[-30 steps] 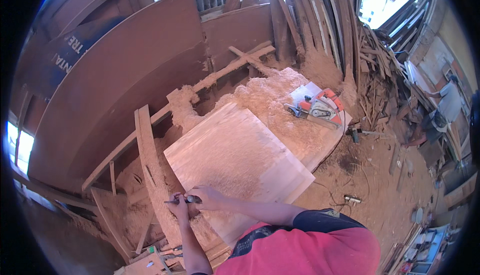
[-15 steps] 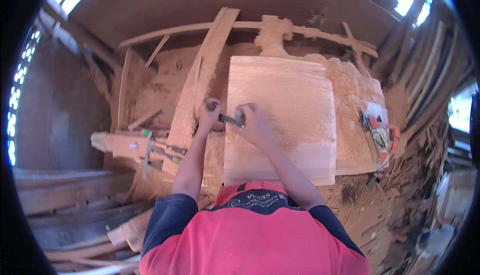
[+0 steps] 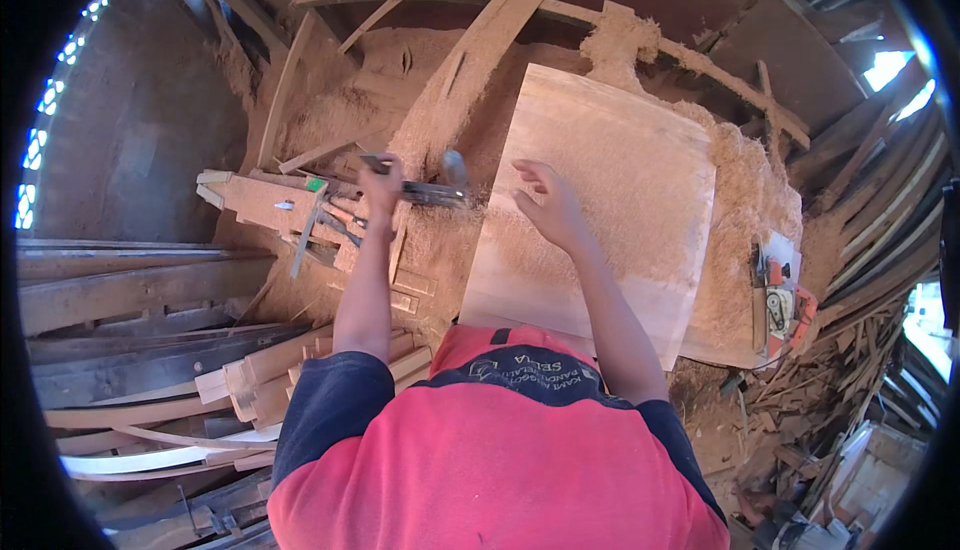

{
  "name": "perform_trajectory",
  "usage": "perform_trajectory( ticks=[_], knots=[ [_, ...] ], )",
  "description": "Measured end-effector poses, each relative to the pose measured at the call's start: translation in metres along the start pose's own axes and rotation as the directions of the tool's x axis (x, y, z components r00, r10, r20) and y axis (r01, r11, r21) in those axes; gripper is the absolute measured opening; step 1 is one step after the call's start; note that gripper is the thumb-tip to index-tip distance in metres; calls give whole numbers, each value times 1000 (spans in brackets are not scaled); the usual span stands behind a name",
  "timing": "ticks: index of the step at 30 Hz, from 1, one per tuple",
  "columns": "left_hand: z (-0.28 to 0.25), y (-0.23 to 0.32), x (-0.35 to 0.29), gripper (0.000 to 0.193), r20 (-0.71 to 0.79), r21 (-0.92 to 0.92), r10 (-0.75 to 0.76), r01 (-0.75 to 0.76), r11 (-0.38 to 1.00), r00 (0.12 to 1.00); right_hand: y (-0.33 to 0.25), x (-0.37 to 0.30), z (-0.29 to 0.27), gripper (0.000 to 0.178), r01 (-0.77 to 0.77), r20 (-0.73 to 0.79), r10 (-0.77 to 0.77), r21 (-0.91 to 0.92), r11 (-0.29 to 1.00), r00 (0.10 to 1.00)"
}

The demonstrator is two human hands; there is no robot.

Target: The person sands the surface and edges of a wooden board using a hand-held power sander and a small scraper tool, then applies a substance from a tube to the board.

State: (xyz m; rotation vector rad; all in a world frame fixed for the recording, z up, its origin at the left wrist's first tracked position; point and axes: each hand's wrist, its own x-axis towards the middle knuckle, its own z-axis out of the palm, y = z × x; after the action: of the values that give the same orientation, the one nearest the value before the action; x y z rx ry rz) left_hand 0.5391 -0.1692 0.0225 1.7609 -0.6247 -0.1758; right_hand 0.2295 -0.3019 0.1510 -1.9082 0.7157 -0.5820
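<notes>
A wide pale wooden board (image 3: pixel 610 175) lies in front of me, dusted with fine shavings. My left hand (image 3: pixel 380 190) is closed around the rear handle of a hand plane (image 3: pixel 436 194), which is off the board's left edge. The plane has a dark body and a rounded front knob, a little blurred. Over the left part of the board, my right hand (image 3: pixel 548 206) holds nothing, its fingers apart and partly curled. Whether it touches the surface I cannot tell.
An orange and grey power tool (image 3: pixel 785 302) with an exposed belt rests right of the board. Tools with orange handles (image 3: pixel 342 214) lie on planks at the left. Shavings (image 3: pixel 745 205) pile beside the board. Stacked timber (image 3: pixel 150 290) fills the lower left.
My right hand has let go of the hand plane. The left hand has carried the plane leftward off the board. The whole view has turned, so the board now appears tilted.
</notes>
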Motion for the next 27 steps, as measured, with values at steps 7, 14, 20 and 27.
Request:
perform_trajectory(
  ticks=[7, 14, 20, 27],
  knots=[
    [-114, -41, -11, 14, -333, -161, -526, 502, 850, 783, 96, -94, -40, 27, -280, -148, 295, 115, 953, 944],
    [-133, -121, -65, 11, -22, -495, -954, 825, 271, 300, 143, -187, -89, 25, -439, -371, 454, 129, 889, 810],
    [-122, -142, -80, 8, 168, -543, -970, 838, 59, 177, 157, -285, -129, 23, -596, -642, 439, -34, 803, 628],
    [-116, -115, -100, 18, -18, -509, -953, 818, 269, 302, 184, -399, -121, 27, -880, -846, 422, -109, 463, 326]
  ],
)
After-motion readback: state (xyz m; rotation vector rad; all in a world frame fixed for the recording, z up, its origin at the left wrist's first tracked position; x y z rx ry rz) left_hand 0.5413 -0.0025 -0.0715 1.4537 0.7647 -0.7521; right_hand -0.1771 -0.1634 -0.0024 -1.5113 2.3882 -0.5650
